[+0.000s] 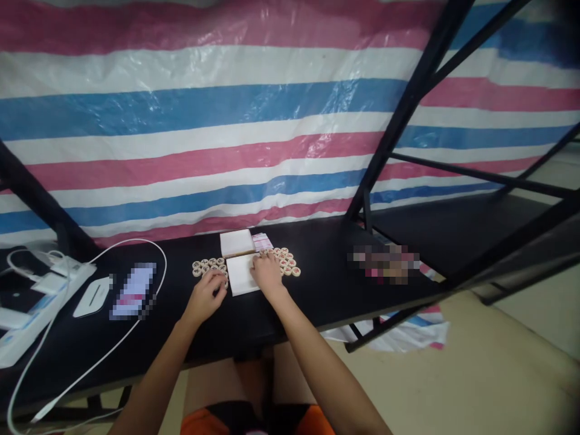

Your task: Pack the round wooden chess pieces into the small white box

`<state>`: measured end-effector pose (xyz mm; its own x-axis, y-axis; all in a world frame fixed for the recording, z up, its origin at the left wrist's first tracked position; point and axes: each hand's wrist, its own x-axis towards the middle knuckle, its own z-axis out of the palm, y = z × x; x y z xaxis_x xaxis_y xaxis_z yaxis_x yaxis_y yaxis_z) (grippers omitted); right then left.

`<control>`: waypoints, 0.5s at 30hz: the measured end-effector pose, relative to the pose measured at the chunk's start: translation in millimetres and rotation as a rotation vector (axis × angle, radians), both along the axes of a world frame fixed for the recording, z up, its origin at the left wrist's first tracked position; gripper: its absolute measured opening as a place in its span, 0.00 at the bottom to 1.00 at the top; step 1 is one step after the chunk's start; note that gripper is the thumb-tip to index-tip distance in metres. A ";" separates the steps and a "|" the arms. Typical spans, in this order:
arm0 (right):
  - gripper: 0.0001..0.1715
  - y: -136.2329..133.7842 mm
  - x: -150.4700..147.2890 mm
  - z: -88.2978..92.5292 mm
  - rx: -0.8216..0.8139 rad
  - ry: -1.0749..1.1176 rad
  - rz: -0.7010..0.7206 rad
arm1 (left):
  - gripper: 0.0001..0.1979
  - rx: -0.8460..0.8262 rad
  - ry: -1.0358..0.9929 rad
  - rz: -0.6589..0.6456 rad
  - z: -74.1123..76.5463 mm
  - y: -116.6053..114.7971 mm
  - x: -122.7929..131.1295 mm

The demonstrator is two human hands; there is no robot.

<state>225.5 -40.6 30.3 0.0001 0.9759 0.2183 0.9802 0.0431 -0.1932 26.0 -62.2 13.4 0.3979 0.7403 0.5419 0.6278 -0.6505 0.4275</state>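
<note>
Near the middle of the black counter (317, 284), both hands are at a small set of round wooden game discs with red and dark marks. The left hand (206, 297) has its fingers curled loosely downward. Its fingertips are at the near edge of the left cluster of discs (207, 266), just beside the left side of a shallow white box (240, 279). The curled fingers hide whether it pinches a disc, so I cannot tell.

The right hand (267, 275) lies over the right part of the white box. Its fingers stretch forward, slightly spread, and reach the right cluster of discs (289, 264). They look fairly open, but I cannot tell whether a disc is caught under the fingertips.

Behind the box, touching its far edge, sits a second white tray (236, 243) of the same size, with a pink-printed sheet (263, 241) just to its right.

Well to the left are a flat white device (93, 296), a white power strip (43, 302) with plugs in it, and a white cable (151, 251) that loops across the counter. A pink, white and blue striped tarpaulin (226, 121) hangs behind, crossed by a black metal frame (408, 103).
</note>
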 end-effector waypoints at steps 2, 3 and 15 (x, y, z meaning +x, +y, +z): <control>0.16 -0.2 -0.6 -1.3 0.026 -0.012 -0.012 | 0.09 0.005 0.005 -0.023 1.9 -6.9 7.1; 0.16 -0.4 -0.4 -2.0 0.034 -0.019 -0.010 | 0.09 0.007 0.001 -0.023 2.1 -11.6 11.8; 0.14 -3.7 8.7 6.6 0.114 -0.037 0.224 | 0.11 -0.165 -0.001 0.013 -14.1 -57.1 45.9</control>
<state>234.2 -44.3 36.9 -0.2233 0.9197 0.3229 0.9500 0.2795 -0.1391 71.9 -119.2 -0.7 0.3874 0.8242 0.4130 0.6351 -0.5634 0.5285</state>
